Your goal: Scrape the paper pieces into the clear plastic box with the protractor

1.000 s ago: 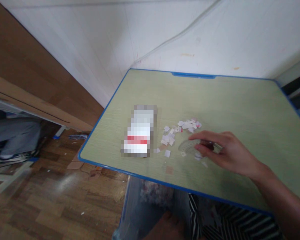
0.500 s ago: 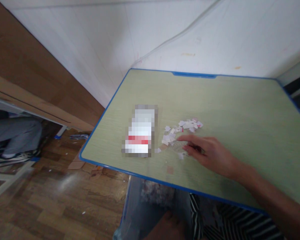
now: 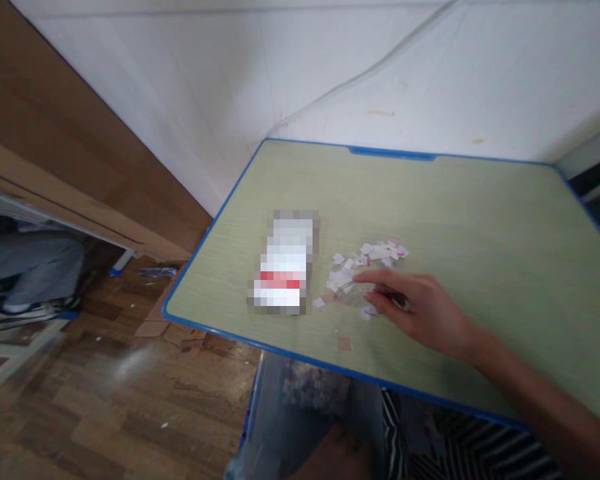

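My right hand (image 3: 420, 307) hovers over the right-middle of the green table, thumb and index finger closed in a pinch. Between them is a thin clear plastic piece (image 3: 349, 291), blurred, whose exact kind I cannot make out. Just beyond the fingertips lies a loose heap of small white paper scraps (image 3: 380, 251), some with pink marks. At the bottom edge, below the tabletop, my left hand (image 3: 330, 453) appears in shadow by a clear plastic bin (image 3: 267, 407); its fingers are not clearly visible.
A pixelated phone-like slab (image 3: 285, 260) lies left of the scraps on the blue-edged table (image 3: 480, 213). A white wall (image 3: 320, 60) and cable stand behind. Crumpled clear material (image 3: 315, 387) fills part of the bin. Another person's leg (image 3: 40, 267) shows at left.
The view has shifted slightly, moving the table a little to the right in the picture. My right hand keeps its pinch near the scraps, and the clear piece has tilted slightly.
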Demonstrator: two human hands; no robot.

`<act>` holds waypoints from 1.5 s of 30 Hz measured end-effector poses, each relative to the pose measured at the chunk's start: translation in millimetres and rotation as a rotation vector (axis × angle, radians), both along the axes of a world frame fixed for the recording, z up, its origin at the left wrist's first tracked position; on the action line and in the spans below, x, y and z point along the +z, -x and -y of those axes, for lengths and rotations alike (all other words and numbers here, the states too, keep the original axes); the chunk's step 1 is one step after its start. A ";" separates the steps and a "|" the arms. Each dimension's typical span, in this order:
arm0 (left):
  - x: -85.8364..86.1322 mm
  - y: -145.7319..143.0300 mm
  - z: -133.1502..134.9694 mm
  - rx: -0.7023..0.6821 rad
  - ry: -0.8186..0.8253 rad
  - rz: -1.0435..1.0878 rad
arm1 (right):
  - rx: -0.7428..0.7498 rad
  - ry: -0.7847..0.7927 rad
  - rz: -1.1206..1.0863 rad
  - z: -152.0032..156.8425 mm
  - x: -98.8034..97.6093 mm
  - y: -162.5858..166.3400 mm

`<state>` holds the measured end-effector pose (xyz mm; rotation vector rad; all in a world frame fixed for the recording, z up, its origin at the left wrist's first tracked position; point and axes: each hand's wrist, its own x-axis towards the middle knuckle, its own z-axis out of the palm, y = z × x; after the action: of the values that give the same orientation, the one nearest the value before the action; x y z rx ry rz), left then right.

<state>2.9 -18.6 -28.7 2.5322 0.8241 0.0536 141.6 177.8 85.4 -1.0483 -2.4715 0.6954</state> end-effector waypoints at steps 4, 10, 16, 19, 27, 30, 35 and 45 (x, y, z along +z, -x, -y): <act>-0.2 -2.7 1.2 0.067 0.002 -0.007 | 0.013 -0.028 0.037 -0.5 -1.5 0.2; -5.7 -1.7 4.9 0.069 0.006 0.050 | -0.004 -0.052 0.011 -2.2 4.4 -6.4; -7.0 -2.0 6.0 0.100 0.031 0.036 | 0.165 0.020 0.027 0.3 5.9 -8.8; -6.0 -2.2 6.5 0.105 0.024 0.059 | 0.070 -0.015 0.014 0.9 1.7 -7.3; -0.1 -0.2 5.0 0.060 -0.010 0.015 | 0.102 -0.028 0.028 3.9 -1.7 -1.8; 0.4 -3.1 2.2 0.068 0.003 0.007 | 0.058 -0.030 0.026 4.5 -3.1 1.8; 5.2 -4.5 -0.8 0.061 0.029 -0.007 | 0.079 -0.020 0.029 4.9 -8.6 6.7; 1.5 -3.2 0.0 0.026 0.062 -0.037 | 0.083 -0.199 0.037 2.4 -8.8 -3.0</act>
<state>6.2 -18.6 -27.3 2.4716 0.8602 -0.0101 144.5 175.5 76.7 -0.8970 -2.5649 0.4459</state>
